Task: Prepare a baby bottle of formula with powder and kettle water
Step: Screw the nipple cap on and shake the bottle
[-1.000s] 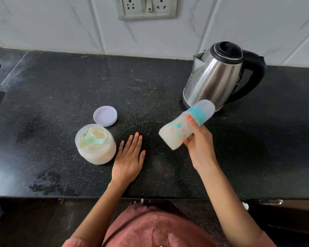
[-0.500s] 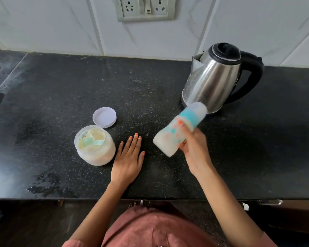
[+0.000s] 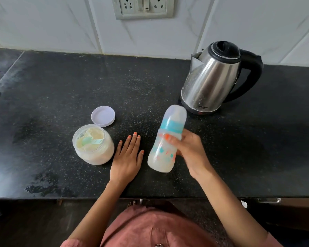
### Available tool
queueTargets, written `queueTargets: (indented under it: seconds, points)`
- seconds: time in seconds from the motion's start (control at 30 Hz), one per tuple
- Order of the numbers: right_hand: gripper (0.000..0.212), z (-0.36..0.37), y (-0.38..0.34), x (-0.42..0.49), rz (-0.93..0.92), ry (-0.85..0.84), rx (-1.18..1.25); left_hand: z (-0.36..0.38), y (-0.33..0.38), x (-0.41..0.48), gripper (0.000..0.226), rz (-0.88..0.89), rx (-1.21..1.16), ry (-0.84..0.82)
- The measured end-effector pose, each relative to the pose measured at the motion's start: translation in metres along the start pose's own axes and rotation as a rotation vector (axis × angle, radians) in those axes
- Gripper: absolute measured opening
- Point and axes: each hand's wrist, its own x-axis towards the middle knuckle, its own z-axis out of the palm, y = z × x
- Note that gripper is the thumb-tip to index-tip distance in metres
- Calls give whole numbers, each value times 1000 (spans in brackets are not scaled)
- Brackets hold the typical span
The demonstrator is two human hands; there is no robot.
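Note:
My right hand (image 3: 190, 154) grips a capped baby bottle (image 3: 165, 145) with a teal collar and milky liquid inside, held above the counter and tilted slightly, cap pointing away from me. My left hand (image 3: 128, 159) lies flat on the black counter (image 3: 61, 86), fingers apart, just right of an open jar of formula powder (image 3: 93, 145) with a teal scoop (image 3: 89, 140) resting in it. The jar's white lid (image 3: 103, 116) lies behind it. A steel kettle (image 3: 212, 77) with a black handle stands at the back right.
A tiled wall with a socket plate (image 3: 143, 7) runs behind the counter. Wet patches (image 3: 43, 186) mark the counter's front left. The counter's front edge is close to my body, with a drawer handle (image 3: 269, 200) below at the right.
The bottle has swung from a steep sideways tilt to nearly upright and shifted down toward me, blurred by motion. My left hand has stayed flat on the counter.

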Motion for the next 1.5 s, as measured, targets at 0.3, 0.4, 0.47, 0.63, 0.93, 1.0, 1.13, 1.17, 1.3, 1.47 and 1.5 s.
queueTargets:
  seconds: [0.3,0.4,0.47,0.63,0.93,1.0,1.13,1.17,1.3,1.47,1.5]
  points:
    - [22,8,5,-7,36,-55,-33,-1,0,-1,56,17,32,2]
    - [25,3,-2,-1,3,32,139,-1,1,-1,55,-5,13,11]
    - [22,0,-7,10,16,226,379,-2,1,0,55,-22,5,2]
    - [16,10,10,-4,65,97,80,-1,0,0,55,17,33,13]
    - [17,3,3,8,19,283,368,-2,2,2,54,-10,-6,19]
    - [25,9,10,-4,41,120,151,-1,1,0,55,16,8,20]
    - [33,5,5,-2,27,79,149,0,0,-1,57,5,26,12]
    - [31,2,0,4,27,170,298,1,0,0,58,-7,17,11]
    - [15,1,0,12,28,308,471,1,1,0,55,-18,2,11]
    - [17,-2,2,0,44,134,110,1,1,0,54,-8,9,3]
    - [19,-5,-3,3,30,205,229,0,1,0,54,-10,8,2]
